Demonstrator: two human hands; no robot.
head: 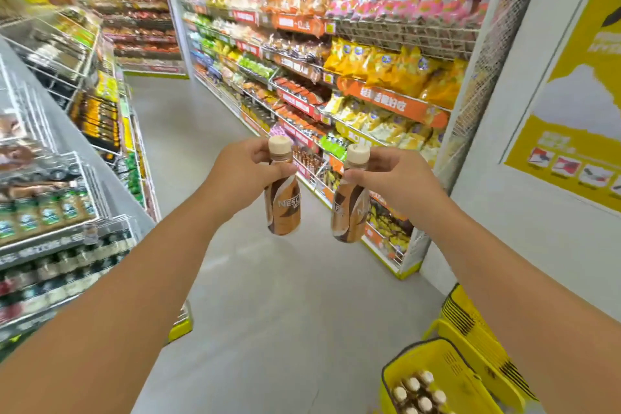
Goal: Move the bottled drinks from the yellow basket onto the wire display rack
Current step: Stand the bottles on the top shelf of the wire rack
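Left hand (247,166) grips one brown plastic coffee bottle (282,202) by the neck, right hand (396,178) another (349,212) — both mid-aisle. More cream-capped bottles (416,393) in yellow plastic basket (470,376) on floor, lower right — wire display rack (57,212) at left.

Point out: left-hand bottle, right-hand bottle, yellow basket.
left-hand bottle (283,208): head view, on the label.
right-hand bottle (349,212): head view, on the label.
yellow basket (389,371): head view, on the near left rim.

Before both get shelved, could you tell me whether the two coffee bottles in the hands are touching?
Apart. The head view shows bare floor between the left bottle and the right bottle.
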